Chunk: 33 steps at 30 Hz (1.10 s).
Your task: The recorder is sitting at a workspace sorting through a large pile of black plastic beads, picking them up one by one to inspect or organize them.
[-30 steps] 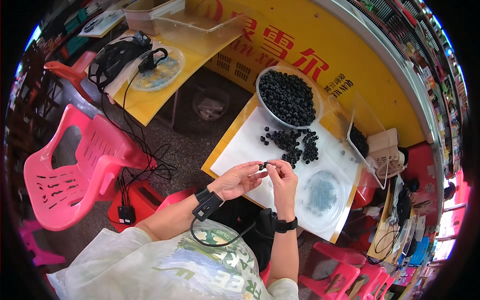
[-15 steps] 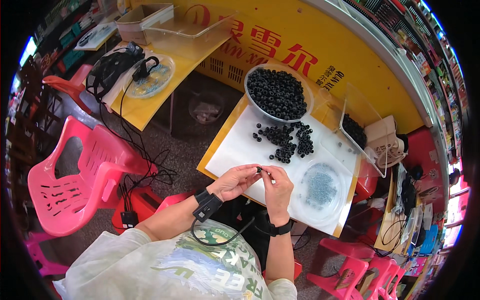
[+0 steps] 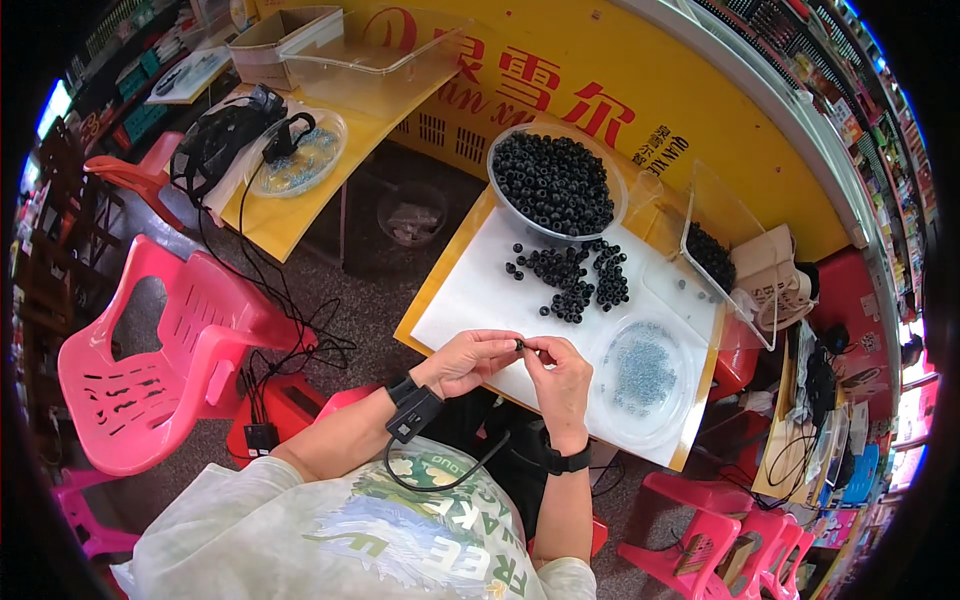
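Observation:
My left hand [image 3: 470,360] and my right hand [image 3: 560,375] meet over the near edge of a white sheet [image 3: 470,300] on a yellow table. Together their fingertips pinch one small black ring-shaped part [image 3: 519,345]. Beyond the hands lies a loose heap of the same black parts [image 3: 570,280]. A clear bowl [image 3: 555,185] full of black parts stands at the table's far side. A clear dish [image 3: 640,375] of small grey metal pieces sits right of my right hand.
A clear box [image 3: 715,255] with black parts leans at the table's right. A pink plastic chair [image 3: 160,360] stands at my left, with black cables [image 3: 270,300] on the floor. A second yellow table [image 3: 290,215] holds a dish, cables and a clear tub.
My hands stay together at the table's near edge, still pinching the small black part. The view has shifted slightly; nothing else has moved.

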Available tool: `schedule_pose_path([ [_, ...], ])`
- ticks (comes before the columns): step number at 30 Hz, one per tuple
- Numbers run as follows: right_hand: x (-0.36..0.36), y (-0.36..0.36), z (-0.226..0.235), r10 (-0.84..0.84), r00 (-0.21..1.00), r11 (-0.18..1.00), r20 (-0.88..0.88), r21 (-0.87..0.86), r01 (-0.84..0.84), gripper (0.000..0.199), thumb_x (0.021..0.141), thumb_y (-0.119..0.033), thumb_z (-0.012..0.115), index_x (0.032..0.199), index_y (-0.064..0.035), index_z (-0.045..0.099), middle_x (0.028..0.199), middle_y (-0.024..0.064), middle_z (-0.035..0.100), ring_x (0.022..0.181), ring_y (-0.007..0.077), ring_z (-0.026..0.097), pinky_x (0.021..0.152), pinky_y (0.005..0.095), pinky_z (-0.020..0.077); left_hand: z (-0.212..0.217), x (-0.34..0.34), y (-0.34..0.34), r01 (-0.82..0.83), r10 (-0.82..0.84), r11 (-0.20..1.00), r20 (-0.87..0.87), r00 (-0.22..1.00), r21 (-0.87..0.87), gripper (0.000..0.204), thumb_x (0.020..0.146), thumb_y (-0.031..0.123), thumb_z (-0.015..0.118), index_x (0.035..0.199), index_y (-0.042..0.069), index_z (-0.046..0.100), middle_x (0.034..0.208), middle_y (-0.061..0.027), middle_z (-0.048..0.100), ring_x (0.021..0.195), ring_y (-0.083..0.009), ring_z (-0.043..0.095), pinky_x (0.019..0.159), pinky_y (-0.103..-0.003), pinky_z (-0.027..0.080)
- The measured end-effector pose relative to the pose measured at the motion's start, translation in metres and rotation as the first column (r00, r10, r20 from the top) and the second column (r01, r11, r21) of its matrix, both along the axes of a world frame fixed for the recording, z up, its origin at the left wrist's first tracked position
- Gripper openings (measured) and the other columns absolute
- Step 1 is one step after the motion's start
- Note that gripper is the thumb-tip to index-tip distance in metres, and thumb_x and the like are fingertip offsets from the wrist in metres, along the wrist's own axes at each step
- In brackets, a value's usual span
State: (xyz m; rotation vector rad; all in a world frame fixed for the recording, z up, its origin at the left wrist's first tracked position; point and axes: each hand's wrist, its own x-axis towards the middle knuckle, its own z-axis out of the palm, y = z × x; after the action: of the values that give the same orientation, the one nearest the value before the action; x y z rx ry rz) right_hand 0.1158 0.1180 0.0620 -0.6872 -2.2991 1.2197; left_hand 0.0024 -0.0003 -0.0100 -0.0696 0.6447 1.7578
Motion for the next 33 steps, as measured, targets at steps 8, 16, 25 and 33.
schedule_pose_path([
  [8, -0.001, -0.003, -0.011, -0.065, 0.998, 0.995, 0.010, -0.079, 0.066, 0.011, 0.079, -0.003, 0.069, 0.089, 0.0012, 0.070, 0.083, 0.0109, 0.070, 0.067, 0.0170, 0.065, 0.064, 0.0280, 0.0519, 0.002, -0.002, -0.002, 0.030, -0.030, 0.999, -0.011, 0.999, -0.021, 0.023, 0.091, 0.003, 0.066, 0.113, -0.002, 0.064, 0.109, -0.0104, 0.066, 0.104, -0.0159, 0.063, 0.096, -0.024, 0.052],
  [16, 0.001, -0.002, -0.015, -0.045, 0.999, 0.994, -0.012, -0.103, 0.043, 0.012, 0.079, -0.003, 0.070, 0.090, 0.0014, 0.071, 0.083, 0.0084, 0.071, 0.070, 0.0116, 0.064, 0.066, 0.0244, 0.0506, 0.001, -0.002, -0.005, 0.034, -0.035, 0.998, -0.018, 0.999, -0.050, 0.027, 0.091, 0.004, 0.065, 0.117, -0.001, 0.062, 0.114, -0.0101, 0.065, 0.108, -0.0165, 0.062, 0.096, -0.025, 0.052],
  [25, 0.006, 0.006, -0.011, -0.032, 0.999, 0.988, -0.003, -0.153, 0.031, 0.013, 0.083, -0.005, 0.072, 0.094, 0.0016, 0.072, 0.084, 0.0051, 0.071, 0.071, 0.0080, 0.063, 0.066, 0.0215, 0.0486, 0.000, -0.003, -0.004, 0.024, -0.023, 0.997, 0.018, 1.000, -0.078, 0.026, 0.090, 0.004, 0.066, 0.116, 0.000, 0.063, 0.111, -0.0092, 0.066, 0.105, -0.0167, 0.063, 0.095, -0.026, 0.053],
  [33, 0.007, 0.004, -0.016, -0.023, 1.000, 0.973, 0.004, -0.229, 0.023, 0.014, 0.081, -0.005, 0.072, 0.093, 0.0023, 0.071, 0.080, 0.0031, 0.069, 0.065, 0.0063, 0.057, 0.062, 0.0218, 0.0470, 0.003, -0.002, -0.002, 0.061, -0.064, 0.997, -0.053, 0.997, -0.057, 0.024, 0.090, 0.003, 0.066, 0.114, 0.000, 0.065, 0.111, -0.0099, 0.067, 0.104, -0.0161, 0.063, 0.095, -0.026, 0.052],
])
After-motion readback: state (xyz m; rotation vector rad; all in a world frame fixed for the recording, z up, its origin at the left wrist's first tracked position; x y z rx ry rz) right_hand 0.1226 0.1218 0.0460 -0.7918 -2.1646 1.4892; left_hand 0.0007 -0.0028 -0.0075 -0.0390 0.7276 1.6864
